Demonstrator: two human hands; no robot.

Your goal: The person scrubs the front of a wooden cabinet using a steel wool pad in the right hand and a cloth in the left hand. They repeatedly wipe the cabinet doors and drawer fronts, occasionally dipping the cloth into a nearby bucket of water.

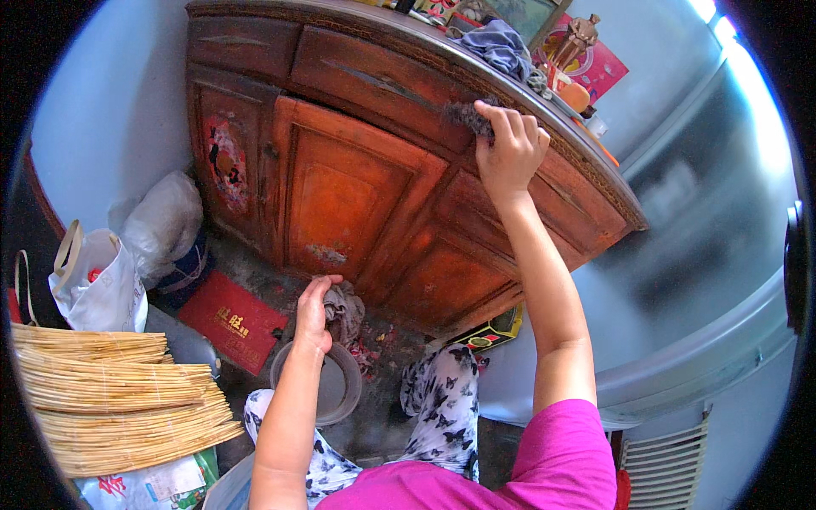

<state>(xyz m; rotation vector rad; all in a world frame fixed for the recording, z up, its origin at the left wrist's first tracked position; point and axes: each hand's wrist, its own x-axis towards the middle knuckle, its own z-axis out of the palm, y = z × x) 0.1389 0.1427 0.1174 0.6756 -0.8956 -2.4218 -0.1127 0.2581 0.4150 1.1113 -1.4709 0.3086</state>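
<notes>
My right hand (512, 155) is raised to the top drawers of a reddish-brown wooden cabinet (357, 187). Its fingers press a dark, fuzzy scrubbing pad (469, 117) against the drawer front, just under the carved top edge. Lower down, my left hand (314, 316) is in front of the cabinet's lower doors, a crumpled grey cloth (345, 313) against its palm side. Most of that grip is hidden by the back of the hand. Beneath the cloth, a round grey basin (342, 387) stands on the floor between my legs.
Bundled thin sticks (127, 399), a white bag (100, 285) and a red box (234, 321) lie at left. A blue-grey cloth (501, 47) and a figurine (580, 38) stand on the cabinet top. At right are a pale rounded ledge (680, 382) and a slatted rack (667, 463).
</notes>
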